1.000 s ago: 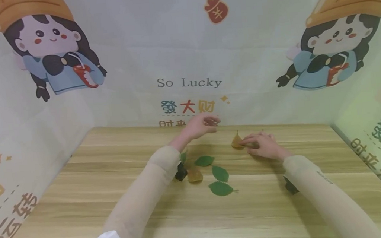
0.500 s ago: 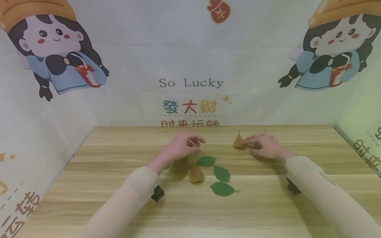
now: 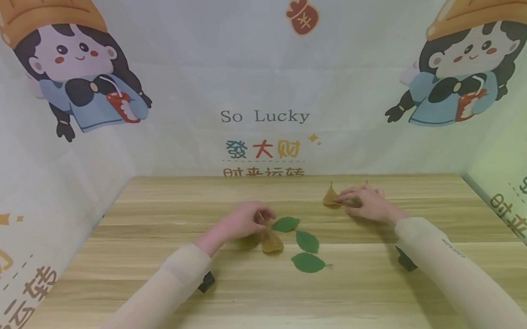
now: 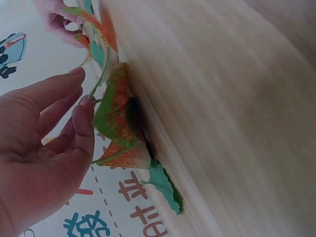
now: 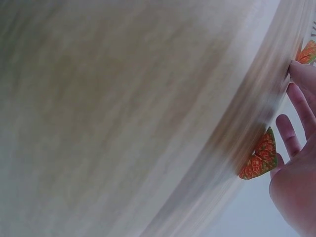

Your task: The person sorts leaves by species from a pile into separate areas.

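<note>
My left hand is low over the leaves at mid-table, fingers loosely bent. In the left wrist view, a gap separates the thumb from the fingers, and one fingertip is right at the stem end of an orange-and-green leaf. In the head view a yellow-brown fan-shaped leaf sits just below those fingers. My right hand rests its extended fingertips at the edge of another yellow-brown leaf. Beside its palm, the right wrist view has an orange-veined leaf, mostly hidden in the head view.
Green toothed leaves lie between the hands: an upper leaf, a middle leaf and a lower leaf. A printed cloth stands behind the wooden table. Small black devices are under both wrists.
My left hand has come down and to the left from the table's far edge to the leaf group, covering part of it. My right hand has stayed at its leaf.
</note>
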Motion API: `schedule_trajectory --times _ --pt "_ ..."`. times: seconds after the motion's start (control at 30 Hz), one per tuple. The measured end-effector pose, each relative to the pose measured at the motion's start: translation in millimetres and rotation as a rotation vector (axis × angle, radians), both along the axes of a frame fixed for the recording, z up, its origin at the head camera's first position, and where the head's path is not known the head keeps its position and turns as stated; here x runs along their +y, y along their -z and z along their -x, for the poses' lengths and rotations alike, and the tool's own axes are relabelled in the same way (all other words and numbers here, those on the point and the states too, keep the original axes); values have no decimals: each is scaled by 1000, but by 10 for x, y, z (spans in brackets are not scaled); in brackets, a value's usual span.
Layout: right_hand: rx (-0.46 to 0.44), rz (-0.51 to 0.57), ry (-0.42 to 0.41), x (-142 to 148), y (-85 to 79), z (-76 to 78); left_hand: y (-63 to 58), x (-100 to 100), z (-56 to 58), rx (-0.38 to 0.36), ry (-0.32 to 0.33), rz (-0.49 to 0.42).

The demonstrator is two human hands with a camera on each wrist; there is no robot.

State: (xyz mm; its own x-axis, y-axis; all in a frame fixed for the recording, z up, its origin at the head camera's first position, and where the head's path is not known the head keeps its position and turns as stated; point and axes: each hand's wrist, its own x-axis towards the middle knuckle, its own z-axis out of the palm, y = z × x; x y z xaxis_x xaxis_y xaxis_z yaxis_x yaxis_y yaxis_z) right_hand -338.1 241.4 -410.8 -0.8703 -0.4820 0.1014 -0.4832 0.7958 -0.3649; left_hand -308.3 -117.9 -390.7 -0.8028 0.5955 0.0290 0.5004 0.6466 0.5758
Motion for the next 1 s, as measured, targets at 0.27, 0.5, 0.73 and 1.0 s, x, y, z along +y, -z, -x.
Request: schedule_trajectory --times 0.27,0.5,0.73,1.0 --pt "-11 10 3 -2 -9 -19 38 18 18 38 28 69" --pt "-10 17 2 0 -12 -21 13 52 26 37 61 77" --pt "-9 27 -6 11 -7 -32 -28 101 59 38 72 80" --pt "-4 33 -10 20 14 -19 -83 168 96 38 64 69"
